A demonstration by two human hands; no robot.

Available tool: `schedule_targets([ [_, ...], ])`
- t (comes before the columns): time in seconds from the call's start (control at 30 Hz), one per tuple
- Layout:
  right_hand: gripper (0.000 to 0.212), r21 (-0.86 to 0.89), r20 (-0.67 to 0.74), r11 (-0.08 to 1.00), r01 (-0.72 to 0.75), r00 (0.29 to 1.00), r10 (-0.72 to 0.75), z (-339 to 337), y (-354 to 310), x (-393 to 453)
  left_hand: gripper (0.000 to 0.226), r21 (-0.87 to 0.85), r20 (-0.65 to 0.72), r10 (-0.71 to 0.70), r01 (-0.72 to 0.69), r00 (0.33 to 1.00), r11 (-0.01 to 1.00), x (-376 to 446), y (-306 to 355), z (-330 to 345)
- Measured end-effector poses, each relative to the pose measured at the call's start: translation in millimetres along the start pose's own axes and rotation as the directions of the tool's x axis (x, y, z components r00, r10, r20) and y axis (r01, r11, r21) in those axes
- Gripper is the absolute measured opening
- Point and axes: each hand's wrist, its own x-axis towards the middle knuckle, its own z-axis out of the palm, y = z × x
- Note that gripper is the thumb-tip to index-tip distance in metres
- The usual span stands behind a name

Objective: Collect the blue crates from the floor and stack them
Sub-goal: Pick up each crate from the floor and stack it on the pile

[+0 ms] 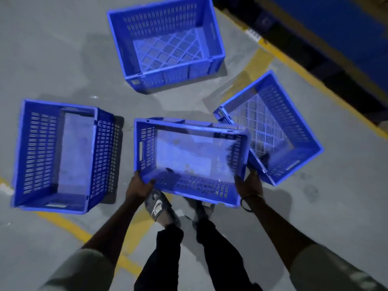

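Observation:
I hold a blue perforated crate [144, 143] in front of my legs, open side up and tilted slightly. My left hand [137, 186] grips its near left corner and my right hand [248, 183] grips its near right corner. Three more blue crates sit on the grey floor. One crate [37, 152] lies at the left, beside the held one. Another crate [165, 19] stands farther ahead in the middle. A third crate [294, 131] rests at the right, turned at an angle, its near corner hidden behind the held crate.
Yellow floor lines [63, 224] cross under my feet and run along the right [294, 66]. A dark kerb and blue wall [336, 38] border the upper right. My sandalled feet [159, 206] stand just below the held crate.

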Motion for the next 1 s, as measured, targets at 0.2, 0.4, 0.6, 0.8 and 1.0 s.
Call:
schedule_targets([
  [0.2, 0.041, 0.039, -0.172, 0.998, 0.054, 0.984, -0.047, 49.8, 17.7, 34.6, 0.077, -0.025, -0.130, -0.030, 0.027, 0.991, 0.999, 90.5, -33.1, 31.0],
  [0.4, 0.048, 0.086, -0.366, 0.981, 0.174, 0.921, -0.131, 77.9, 37.4, 46.2, 0.058, -0.213, -0.202, -0.064, 0.020, 0.977, 0.977, 144.3, -31.9, 31.9],
  [0.6, 0.044, -0.035, -0.335, 0.989, 0.144, 0.931, -0.147, 59.7, 40.1, 44.0, 0.080, -0.355, -0.184, -0.057, -0.012, 0.981, 0.935, 140.5, -67.4, 31.4],
  [0.8, 0.036, -0.106, -0.223, 0.980, 0.171, 0.956, -0.191, 13.9, 4.2, 9.0, 0.046, -0.551, -0.090, -0.042, -0.015, 0.995, 0.834, 45.3, -73.6, -14.6],
  [1.0, 0.034, -0.201, -0.054, 0.957, 0.211, 0.973, -0.226, -55.2, -40.3, -60.1, 0.022, -0.602, -0.017, -0.179, 0.132, 0.984, 0.787, -109.5, -69.1, -81.4],
])
